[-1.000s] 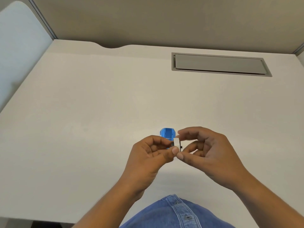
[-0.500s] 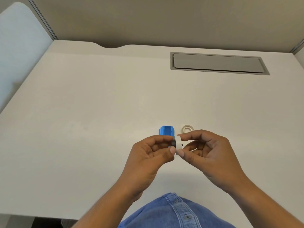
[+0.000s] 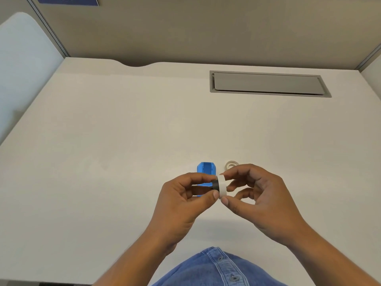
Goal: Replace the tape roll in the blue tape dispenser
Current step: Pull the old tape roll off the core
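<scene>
The blue tape dispenser (image 3: 206,170) lies on the white desk just beyond my hands, its near end hidden behind my left fingers. Above the desk, my left hand (image 3: 183,205) pinches a small black spool (image 3: 215,184) between thumb and fingers. My right hand (image 3: 257,199) grips a white tape roll (image 3: 222,186) by its rim, and the roll sits partly over the black spool. A second, thin tape ring (image 3: 231,164) lies flat on the desk to the right of the dispenser, half hidden by my right fingers.
A grey cable hatch (image 3: 268,83) is set into the white desk (image 3: 123,141) at the back right. Partition walls stand behind and on both sides. My blue denim shirt (image 3: 216,267) shows at the near desk edge.
My hands have drawn slightly apart, so the white roll and black spool show more plainly. The thin ring on the desk has come into view beyond my right fingers.
</scene>
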